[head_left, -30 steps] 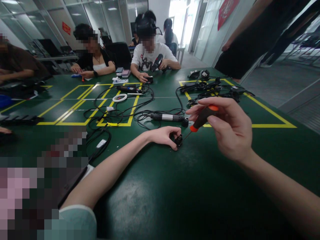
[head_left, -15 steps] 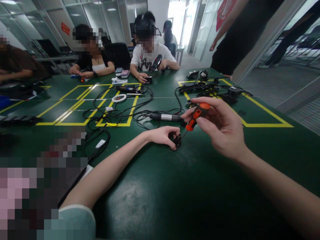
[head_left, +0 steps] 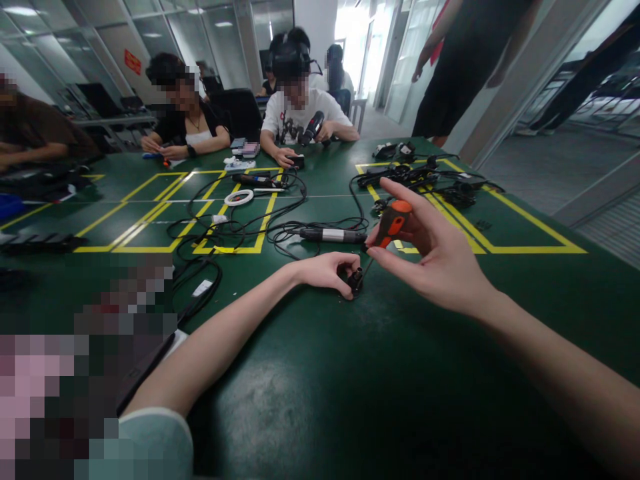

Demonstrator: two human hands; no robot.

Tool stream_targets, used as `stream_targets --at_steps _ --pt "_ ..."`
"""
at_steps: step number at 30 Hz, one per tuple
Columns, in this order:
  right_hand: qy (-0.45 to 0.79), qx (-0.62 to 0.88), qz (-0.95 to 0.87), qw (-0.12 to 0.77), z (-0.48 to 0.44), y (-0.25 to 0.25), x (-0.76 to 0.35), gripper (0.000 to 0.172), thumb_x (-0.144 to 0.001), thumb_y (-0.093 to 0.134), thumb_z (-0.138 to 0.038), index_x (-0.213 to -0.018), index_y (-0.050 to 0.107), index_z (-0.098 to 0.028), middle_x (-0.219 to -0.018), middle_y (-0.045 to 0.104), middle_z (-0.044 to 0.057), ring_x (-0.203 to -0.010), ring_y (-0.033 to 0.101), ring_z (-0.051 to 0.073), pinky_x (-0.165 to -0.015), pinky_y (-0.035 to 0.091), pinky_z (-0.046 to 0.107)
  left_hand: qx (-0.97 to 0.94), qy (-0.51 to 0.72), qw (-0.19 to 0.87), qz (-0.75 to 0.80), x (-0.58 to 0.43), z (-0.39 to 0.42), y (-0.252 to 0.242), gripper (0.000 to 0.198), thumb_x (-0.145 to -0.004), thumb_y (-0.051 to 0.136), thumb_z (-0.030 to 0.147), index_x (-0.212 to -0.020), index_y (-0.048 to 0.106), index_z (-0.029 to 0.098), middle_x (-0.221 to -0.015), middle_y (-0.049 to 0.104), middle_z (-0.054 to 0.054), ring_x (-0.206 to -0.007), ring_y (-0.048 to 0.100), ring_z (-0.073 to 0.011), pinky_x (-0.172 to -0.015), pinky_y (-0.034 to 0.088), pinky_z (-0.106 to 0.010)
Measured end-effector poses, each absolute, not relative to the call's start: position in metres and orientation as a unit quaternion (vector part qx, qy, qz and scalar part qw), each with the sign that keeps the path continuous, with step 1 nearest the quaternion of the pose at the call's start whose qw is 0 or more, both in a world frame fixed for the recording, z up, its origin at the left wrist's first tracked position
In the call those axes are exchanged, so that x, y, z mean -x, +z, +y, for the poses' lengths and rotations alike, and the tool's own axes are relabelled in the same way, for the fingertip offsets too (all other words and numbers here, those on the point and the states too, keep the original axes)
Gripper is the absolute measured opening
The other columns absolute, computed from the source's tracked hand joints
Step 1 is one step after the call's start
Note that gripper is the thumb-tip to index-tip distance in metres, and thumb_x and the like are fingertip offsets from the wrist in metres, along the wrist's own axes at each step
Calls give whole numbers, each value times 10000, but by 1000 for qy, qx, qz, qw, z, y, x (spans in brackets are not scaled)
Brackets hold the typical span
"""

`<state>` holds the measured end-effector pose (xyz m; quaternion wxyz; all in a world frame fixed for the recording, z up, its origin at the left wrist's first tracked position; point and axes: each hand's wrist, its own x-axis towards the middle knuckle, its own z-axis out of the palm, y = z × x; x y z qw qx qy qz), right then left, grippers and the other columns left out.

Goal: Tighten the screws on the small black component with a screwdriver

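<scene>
Low over the green tabletop (head_left: 400, 373), my left hand (head_left: 327, 272) pinches a small black part (head_left: 355, 280) with a short cylindrical stub. The part's exact kind cannot be made out. My right hand (head_left: 435, 257) grips an orange-and-black screwdriver (head_left: 394, 223) by its handle, thumb low and index finger raised above it. The thin shaft slants down to the black part's right side; whether the tip sits in a screw is too small to see. Just beyond both hands lies a dark cylindrical tool (head_left: 333, 235) with a light band and a black cord.
Black cables (head_left: 240, 223) sprawl across the left middle, with a white ring (head_left: 239, 197) among them. More cables and adapters (head_left: 415, 175) are heaped at the back right. Yellow tape (head_left: 537, 251) marks the table. Across it sits a person in white (head_left: 320, 110) holding a power drill (head_left: 313, 127).
My right hand's thumb and fingers have shifted along the screwdriver's handle, nearer its lower end, and the handle has turned a little. My left hand and the black part stay put.
</scene>
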<state>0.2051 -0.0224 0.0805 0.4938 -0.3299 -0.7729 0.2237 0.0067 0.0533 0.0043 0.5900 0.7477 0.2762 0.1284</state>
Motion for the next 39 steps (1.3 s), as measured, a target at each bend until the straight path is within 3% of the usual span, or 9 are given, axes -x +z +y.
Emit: stream_targets --at_steps 2,4,8,11,16,21,26,31,39 --pt "267 321 -770 483 -23 81 -206 722 -894 720 -188 -1567 480 -289 -966 763 29 -872 762 228 -895 659 440 -738 129 605 270 -7 53 5 392 -571 871 183 -863 609 179 -850 674 33 -832 635 -162 -791 476 -308" --pt "306 318 -766 467 -22 80 -205 595 -916 667 -190 -1495 539 -242 -915 772 29 -836 760 219 -871 659 427 -730 124 620 261 -7 53 6 384 -583 868 186 -873 616 177 -855 681 30 -840 643 -164 -799 483 -312" --pt "281 332 -788 436 -21 81 -202 111 -902 702 -288 -977 731 -211 -936 753 62 -859 725 237 -780 641 400 -736 129 614 253 -9 54 7 368 -571 868 163 -831 608 174 -828 672 32 -830 624 -162 -802 482 -319" --pt "225 357 -806 416 -21 84 -203 134 -869 740 -326 -810 706 -211 -846 716 52 -747 664 219 -645 580 354 -736 137 610 261 -9 54 5 381 -560 866 145 -825 595 176 -824 659 38 -835 619 -163 -807 476 -318" --pt "241 410 -798 369 -20 86 -207 227 -839 788 -420 -822 706 -209 -710 698 29 -605 609 188 -536 503 311 -740 132 598 279 -8 54 5 407 -562 858 149 -888 615 176 -854 651 45 -856 628 -162 -822 470 -315" --pt "235 391 -809 370 -20 81 -205 125 -869 723 -316 -931 706 -209 -842 730 46 -669 644 188 -637 556 331 -739 136 601 274 -8 53 8 415 -565 860 172 -897 612 179 -865 642 43 -864 608 -161 -818 461 -312" --pt "236 408 -797 377 -20 78 -204 239 -854 722 -334 -1040 666 -197 -903 737 70 -729 672 217 -665 578 356 -732 131 612 269 -8 53 5 448 -565 859 183 -925 593 181 -846 636 43 -833 607 -158 -788 452 -307" --pt "250 407 -797 369 -20 79 -205 286 -845 723 -327 -1091 643 -204 -999 749 88 -827 707 245 -787 619 415 -741 131 598 276 -8 54 5 424 -569 861 188 -903 598 186 -839 624 45 -871 607 -175 -809 456 -319" --pt "272 396 -797 365 -21 76 -204 255 -878 680 -326 -1100 642 -207 -1060 751 101 -866 723 249 -800 646 411 -751 135 586 273 -8 55 4 420 -554 865 205 -873 592 187 -830 612 49 -849 586 -168 -796 447 -308"
